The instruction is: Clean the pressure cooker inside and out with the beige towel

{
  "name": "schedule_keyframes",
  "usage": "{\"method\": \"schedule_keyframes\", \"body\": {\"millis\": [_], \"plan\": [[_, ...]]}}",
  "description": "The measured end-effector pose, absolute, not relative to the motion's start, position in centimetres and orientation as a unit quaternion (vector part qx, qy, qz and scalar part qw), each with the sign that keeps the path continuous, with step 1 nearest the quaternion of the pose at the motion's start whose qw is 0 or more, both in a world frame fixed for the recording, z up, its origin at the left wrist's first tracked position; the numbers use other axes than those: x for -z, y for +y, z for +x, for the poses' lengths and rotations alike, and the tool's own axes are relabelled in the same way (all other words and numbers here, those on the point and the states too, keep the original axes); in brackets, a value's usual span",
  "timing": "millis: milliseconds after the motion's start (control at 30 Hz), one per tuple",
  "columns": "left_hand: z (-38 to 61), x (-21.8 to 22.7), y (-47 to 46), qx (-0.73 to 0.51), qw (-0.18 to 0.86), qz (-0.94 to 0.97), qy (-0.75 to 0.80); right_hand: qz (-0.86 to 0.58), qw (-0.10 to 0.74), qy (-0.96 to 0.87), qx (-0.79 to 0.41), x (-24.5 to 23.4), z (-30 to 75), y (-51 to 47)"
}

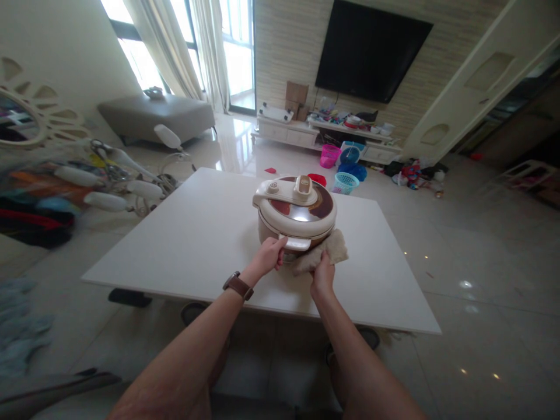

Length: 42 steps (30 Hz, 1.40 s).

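On the white table stands an electric pressure cooker (297,213), cream with a brown patterned lid that is closed. My left hand (270,255), with a brown watch on its wrist, grips the cooker's front side handle (298,244) at its left end. A beige cloth (335,248) is in my right hand (322,273), the fingers closed around its lower edge. The cloth lies against the lower right side of the cooker, and part of it is hidden beneath the handle.
The white table (175,245) spans the area before me. Beyond it are a light blue basket (345,183), a pink basket (329,156) and a cluttered TV cabinet (289,135). A lamp with several white shades (144,189) stands at the left, near a grey bench (157,116).
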<state>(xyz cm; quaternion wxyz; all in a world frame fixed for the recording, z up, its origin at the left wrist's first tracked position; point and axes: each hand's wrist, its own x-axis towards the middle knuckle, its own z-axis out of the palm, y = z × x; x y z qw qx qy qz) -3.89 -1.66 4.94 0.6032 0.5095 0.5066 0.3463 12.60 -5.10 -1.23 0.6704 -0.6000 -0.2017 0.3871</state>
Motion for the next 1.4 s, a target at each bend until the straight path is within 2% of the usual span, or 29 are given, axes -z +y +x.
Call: {"method": "schedule_keyframes", "body": {"millis": [133,200,300,367,433,567,633,733,900,1133,1400], "plan": [[-3.9,-4.8,-1.6,-0.349,0.604,0.505,0.508,-0.669,0.637,-0.289,-0.253,-1.1,12.0,-6.5],[-3.9,-4.7,-1.6,-0.349,0.606,0.501,0.510,-0.655,0.602,-0.411,-0.200,-1.7,11.6,-7.5],[-3.9,-4.7,-1.6,-0.355,0.598,0.515,0.501,-0.608,0.505,-0.604,-0.105,-2.1,11.7,-8.3],[-3.9,-4.7,-1.6,-0.361,0.590,0.527,0.494,-0.583,0.453,-0.673,-0.052,-2.4,12.5,-8.1],[-3.9,-4.7,-1.6,-0.365,0.590,0.523,0.495,-0.574,0.445,-0.687,-0.029,-2.8,13.5,-7.5],[-3.7,-4.4,-1.5,-0.362,0.608,0.491,0.508,-0.577,0.546,-0.598,-0.107,-3.3,15.2,-5.6],[-3.6,-4.4,-1.5,-0.362,0.617,0.477,0.510,-0.609,0.615,-0.458,-0.203,-3.3,15.8,-4.5],[-3.3,-4.5,-1.9,-0.376,0.648,0.424,0.509,-0.640,0.662,-0.231,-0.315,-3.1,17.1,-3.1],[-2.2,-4.4,-2.8,-0.401,0.696,0.330,0.497,-0.569,0.723,0.023,-0.391,-3.4,20.9,-2.7],[-0.6,-3.8,-2.7,-0.404,0.675,0.336,0.517,-0.566,0.736,0.035,-0.369,-4.0,24.0,-3.6],[1.1,-4.0,-3.3,-0.410,0.694,0.359,0.470,-0.552,0.715,0.053,-0.425,-2.4,25.8,-4.4]]}}
